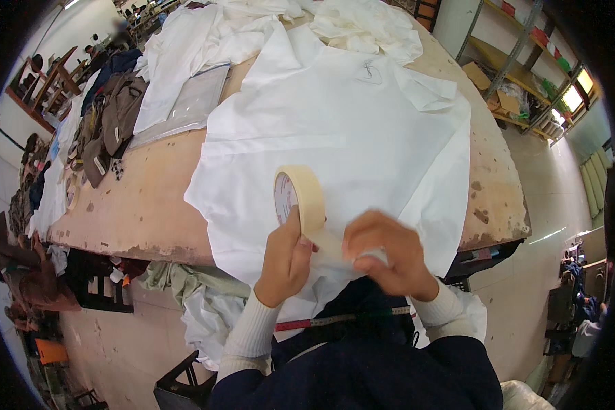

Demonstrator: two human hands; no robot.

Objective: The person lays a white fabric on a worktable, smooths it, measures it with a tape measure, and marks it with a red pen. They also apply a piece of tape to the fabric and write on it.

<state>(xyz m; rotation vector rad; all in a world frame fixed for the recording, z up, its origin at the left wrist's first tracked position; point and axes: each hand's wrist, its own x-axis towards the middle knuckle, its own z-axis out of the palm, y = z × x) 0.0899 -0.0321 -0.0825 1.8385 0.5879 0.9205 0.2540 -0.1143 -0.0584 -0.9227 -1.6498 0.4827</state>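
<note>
My left hand is closed on a roll of cream masking tape, gripping it low and holding it upright on edge. A short pale strip runs off the bottom of the roll toward my right hand. Slightly blurred by motion, that hand has its fingers curled in a pinch around the strip's free end. Both hands hover over the near part of a white garment spread on the table. A dark scribbled mark shows on its far right area. Across my lap lies a measuring tape, red at one end.
The worn wooden table carries crumpled white cloth at the far end. A clear plastic bag and brown clothes lie left. Metal shelving stands far right. A black crate sits at lower left. People are at far left.
</note>
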